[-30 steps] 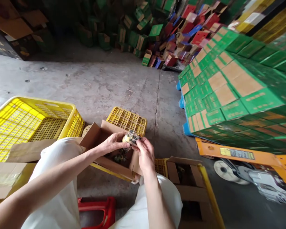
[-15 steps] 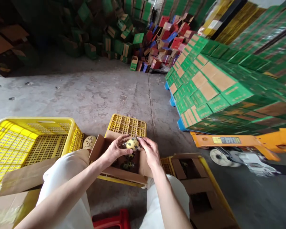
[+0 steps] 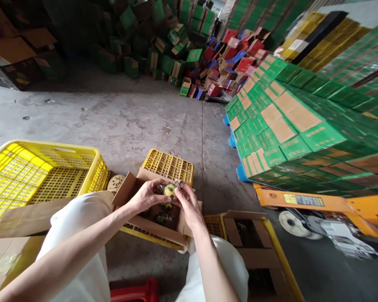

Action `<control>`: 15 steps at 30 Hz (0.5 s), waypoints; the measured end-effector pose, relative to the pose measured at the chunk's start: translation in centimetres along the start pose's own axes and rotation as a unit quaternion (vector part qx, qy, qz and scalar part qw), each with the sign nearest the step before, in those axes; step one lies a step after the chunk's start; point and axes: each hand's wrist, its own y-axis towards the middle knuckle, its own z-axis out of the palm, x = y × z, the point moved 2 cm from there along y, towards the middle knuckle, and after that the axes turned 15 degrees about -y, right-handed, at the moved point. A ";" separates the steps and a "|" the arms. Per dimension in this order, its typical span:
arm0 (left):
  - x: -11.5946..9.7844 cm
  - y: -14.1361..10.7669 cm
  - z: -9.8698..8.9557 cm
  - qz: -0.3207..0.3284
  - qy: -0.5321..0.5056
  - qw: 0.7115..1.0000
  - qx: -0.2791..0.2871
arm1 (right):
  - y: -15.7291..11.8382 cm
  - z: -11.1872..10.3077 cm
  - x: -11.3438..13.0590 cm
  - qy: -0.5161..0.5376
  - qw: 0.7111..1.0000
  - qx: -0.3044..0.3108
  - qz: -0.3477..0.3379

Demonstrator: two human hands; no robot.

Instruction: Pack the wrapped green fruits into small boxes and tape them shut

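Note:
Between my two hands is a yellow fruit in clear plastic printed with dark spots (image 3: 169, 191); its exact kind cannot be made out. My left hand (image 3: 147, 195) grips it from the left, fingers curled and thumb underneath. On the other side, my right hand (image 3: 188, 206) pinches the wrap at the fruit's upper right. Directly below both hands is an open cardboard box (image 3: 151, 226) with its flaps folded out. Several similar wrapped fruits (image 3: 164, 217) lie inside it, partly hidden by my hands. The box rests on an upturned yellow plastic crate (image 3: 170, 165).
A large yellow crate (image 3: 101, 171) stands at left, a taped carton (image 3: 9, 262) before it. Right of my knee are open cartons (image 3: 255, 256). Beyond stand an orange pallet jack (image 3: 330, 205) and stacked green boxes (image 3: 286, 126). A red stool (image 3: 135, 292) shows below.
My right hand has moved in over the wrap, its fingers now closer to my left hand. The fruit stays held above the box. The whole view has shifted slightly.

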 end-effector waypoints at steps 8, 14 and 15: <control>1.4 0.2 1.9 0.015 -0.007 1.000 0.015 | 0.3 -0.6 -2.2 0.127 0.990 -0.012 0.056; 0.9 0.6 2.3 0.003 0.071 0.997 0.021 | 0.3 -1.4 -4.1 -0.011 0.996 -0.040 0.079; 0.5 0.7 2.3 0.004 0.088 0.996 0.010 | 0.4 -1.7 -3.9 -0.096 0.992 -0.051 0.058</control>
